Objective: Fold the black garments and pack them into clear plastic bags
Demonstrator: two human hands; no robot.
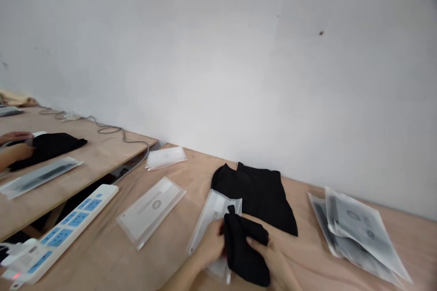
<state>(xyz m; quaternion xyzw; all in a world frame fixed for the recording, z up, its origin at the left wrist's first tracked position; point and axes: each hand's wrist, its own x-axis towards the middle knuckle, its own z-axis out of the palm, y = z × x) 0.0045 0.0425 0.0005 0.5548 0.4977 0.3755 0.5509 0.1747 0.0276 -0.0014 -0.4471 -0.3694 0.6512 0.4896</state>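
My left hand (210, 245) grips the edge of a clear plastic bag (215, 211) with a white label, and it presses against a folded black garment (244, 252). My right hand (269, 259) holds that garment from the other side, fingers on its top. Both hands sit low at the near edge of the view. The lower part of the bag is hidden behind the hands and the cloth. Just beyond them lies a larger black garment (256, 195), flat on the wooden table (307, 204).
A stack of printed plastic bags (358, 236) lies to the right. Further bags (152, 211) (165, 157) lie to the left, near a white power strip (64, 232). On a neighbouring table (102, 159), a co-worker's hands (17, 145) work on black cloth (44, 148). A white wall stands behind.
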